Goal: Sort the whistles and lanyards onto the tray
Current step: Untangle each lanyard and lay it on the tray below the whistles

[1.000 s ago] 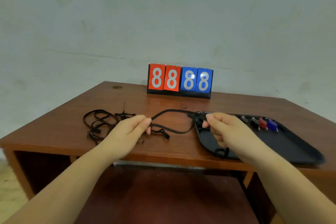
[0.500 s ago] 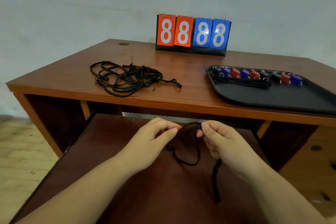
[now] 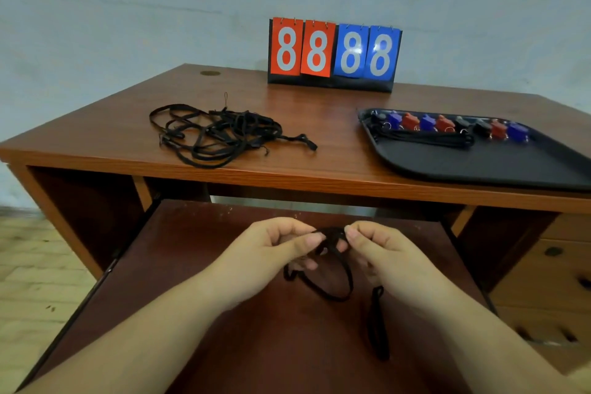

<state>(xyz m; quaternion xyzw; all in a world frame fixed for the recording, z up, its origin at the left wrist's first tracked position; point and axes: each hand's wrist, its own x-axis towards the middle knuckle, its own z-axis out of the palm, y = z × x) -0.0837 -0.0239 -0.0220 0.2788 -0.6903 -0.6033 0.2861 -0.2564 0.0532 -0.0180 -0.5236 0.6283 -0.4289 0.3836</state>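
Note:
Both hands are low over the pull-out shelf, in front of the desk. My left hand (image 3: 275,253) and my right hand (image 3: 383,253) pinch one black lanyard (image 3: 335,281) between them; its loops hang down and one end dangles at the lower right. A tangled pile of black lanyards (image 3: 217,134) lies on the desk's left half. The black tray (image 3: 479,163) sits at the right, with a row of several red, blue and black whistles (image 3: 447,125) along its far edge and a bundle of lanyards (image 3: 425,139) laid in front of them.
A flip scoreboard (image 3: 334,54) showing 8888 stands at the back of the desk (image 3: 335,125) against the wall. The pull-out shelf (image 3: 224,265) juts toward me under the desktop. Drawers (image 3: 556,265) are at the lower right.
My hands pulled one lanyard off the desk, down and toward me over the shelf, and now hold it closer together. The view tilted down.

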